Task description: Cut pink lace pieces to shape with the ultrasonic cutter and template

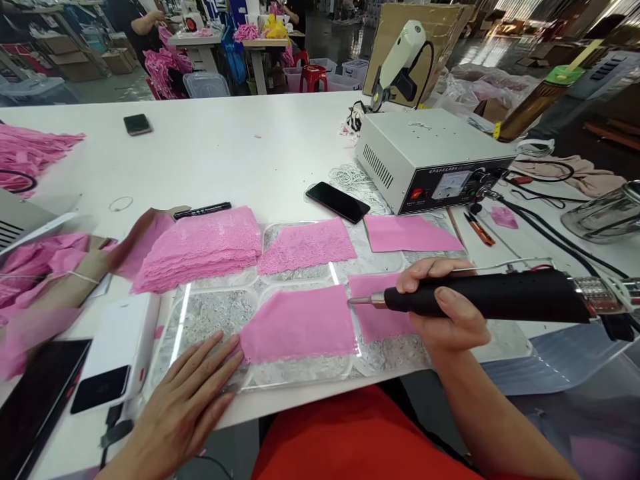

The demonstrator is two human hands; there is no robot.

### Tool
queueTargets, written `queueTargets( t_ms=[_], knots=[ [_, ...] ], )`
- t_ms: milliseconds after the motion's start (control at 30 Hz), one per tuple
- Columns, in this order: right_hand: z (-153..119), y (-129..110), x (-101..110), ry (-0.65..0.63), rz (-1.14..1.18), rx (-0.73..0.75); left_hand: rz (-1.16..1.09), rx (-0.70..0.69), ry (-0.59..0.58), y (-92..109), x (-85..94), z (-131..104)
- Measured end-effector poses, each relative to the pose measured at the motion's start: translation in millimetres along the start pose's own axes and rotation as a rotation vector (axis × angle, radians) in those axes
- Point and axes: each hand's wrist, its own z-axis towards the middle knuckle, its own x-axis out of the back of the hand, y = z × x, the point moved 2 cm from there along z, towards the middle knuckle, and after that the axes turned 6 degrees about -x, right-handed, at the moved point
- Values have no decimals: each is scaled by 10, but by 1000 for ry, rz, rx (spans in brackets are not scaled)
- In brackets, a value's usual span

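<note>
My right hand [445, 303] is wrapped round a black handheld tool [500, 297], whose metal tip points left at the right edge of a pink fabric piece [305, 325]. Flat on the clear mat [200, 317], my left hand [193, 393] has its fingers stretched out, fingertips at that piece's left corner. Another pink piece [375, 310] lies partly under the tool and right hand. Behind are a lace piece [310, 247], a plain pink piece [413, 235] and a stack of pink lace pieces [205, 247].
A grey power unit [435, 150] with cables stands at the back right, a glass jar [605, 213] beyond the tool. A black phone [339, 202], a marker [203, 210], a white device [120, 347] and a dark tablet [40, 400] lie around. People sit at far tables.
</note>
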Motion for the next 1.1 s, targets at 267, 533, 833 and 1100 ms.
queueTargets(
  t_ms=[267,533,833,1100],
  knots=[
    [-2,-4,-22,-40,-33,14,-25,10,-10,-11,-43,-77],
    [1,-1,-60,-62,-67,29,-35,43,-19,-8,-61,-93],
    [-88,-150,10,-74,-33,-36,-21,28,-13,-7,-38,-76],
    [-185,-168,1,-99,-64,-66,-26,39,16,15,-25,-42]
  ],
)
